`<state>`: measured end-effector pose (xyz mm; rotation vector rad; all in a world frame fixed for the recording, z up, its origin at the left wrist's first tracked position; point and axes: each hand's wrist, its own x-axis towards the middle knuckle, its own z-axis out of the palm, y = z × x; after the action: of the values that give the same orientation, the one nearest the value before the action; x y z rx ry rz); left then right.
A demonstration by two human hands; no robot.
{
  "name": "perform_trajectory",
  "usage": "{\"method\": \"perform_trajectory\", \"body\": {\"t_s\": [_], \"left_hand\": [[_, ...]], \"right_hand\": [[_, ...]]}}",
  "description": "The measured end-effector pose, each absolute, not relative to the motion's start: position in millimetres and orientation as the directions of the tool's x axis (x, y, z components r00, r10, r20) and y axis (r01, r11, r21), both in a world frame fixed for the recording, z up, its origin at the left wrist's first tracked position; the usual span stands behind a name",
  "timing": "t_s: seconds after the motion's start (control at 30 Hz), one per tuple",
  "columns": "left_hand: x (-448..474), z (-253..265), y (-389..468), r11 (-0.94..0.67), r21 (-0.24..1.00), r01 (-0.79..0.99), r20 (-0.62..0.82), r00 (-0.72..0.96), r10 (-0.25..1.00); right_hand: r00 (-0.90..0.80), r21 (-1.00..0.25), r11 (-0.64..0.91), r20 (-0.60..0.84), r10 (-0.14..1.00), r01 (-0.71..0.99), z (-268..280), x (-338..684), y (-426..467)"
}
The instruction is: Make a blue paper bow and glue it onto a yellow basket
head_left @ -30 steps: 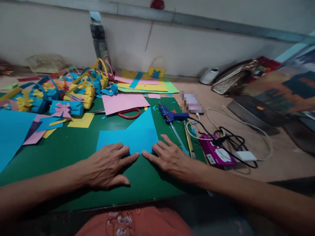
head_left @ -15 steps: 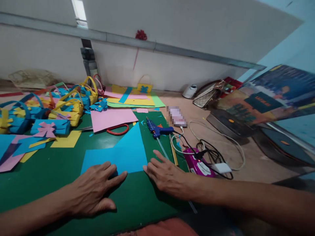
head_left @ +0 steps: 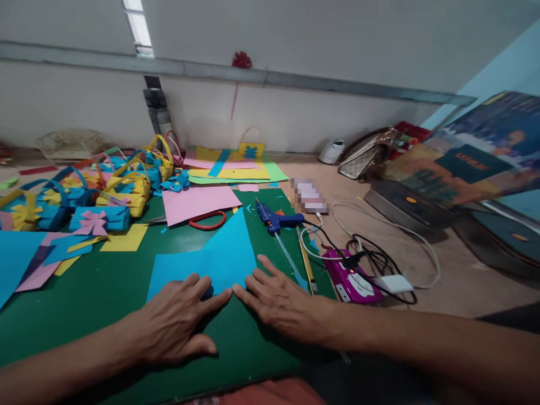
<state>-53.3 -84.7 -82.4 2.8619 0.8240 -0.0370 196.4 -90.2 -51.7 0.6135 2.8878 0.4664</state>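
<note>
Hands: left hand (head_left: pixel 177 318) and right hand (head_left: pixel 282 304) lie palm-down, fingers spread, the index fingertips all but meeting at the near edge of the paper
Blue paper (head_left: pixel 223 256): plain and bright, on the green desk (head_left: pixel 236 349), its far edge low at left, rising to a sharp peak at right
Pink sheet (head_left: pixel 198 203): just beyond, over part of the scissors (head_left: pixel 208 220)
Fingertip gap: wider half a second ago, right hand then by the paper's near right corner
</note>
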Motion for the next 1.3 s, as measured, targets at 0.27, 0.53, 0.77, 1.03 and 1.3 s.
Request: {"method": "perform_trajectory", "body": {"t_s": [0.27,0.53,0.77,1.03,1.3], "left_hand": [[-55.0,-85.7,-83.0,-0.854,0.073,0.516,-0.016,0.857,0.516],[-73.1,-80.9,-80.2,-0.848,0.120,0.517,-0.031,0.855,0.517],[-75.2,-79.7,-76.9,-0.872,0.080,0.483,-0.020,0.876,0.483],[-69.2,-66.8,-74.4,-0.891,0.034,0.452,-0.102,0.889,0.447],[-37.7,-60.1,-59.9,-0.916,-0.048,0.398,-0.166,0.902,0.400]], "right_hand": [[-0.902,0.354,0.853,-0.051,0.428,0.384,-59.4,194.9,-90.4],[-0.864,0.400,0.796,-0.024,0.504,0.454,-64.7,213.2,-90.4],[-0.840,0.441,0.761,-0.027,0.542,0.476,-63.5,216.7,-96.7],[-0.815,0.436,0.733,-0.001,0.580,0.521,-53.3,223.2,-95.1],[-0.824,0.344,0.773,0.004,0.566,0.533,-55.9,196.6,-92.9]]}}
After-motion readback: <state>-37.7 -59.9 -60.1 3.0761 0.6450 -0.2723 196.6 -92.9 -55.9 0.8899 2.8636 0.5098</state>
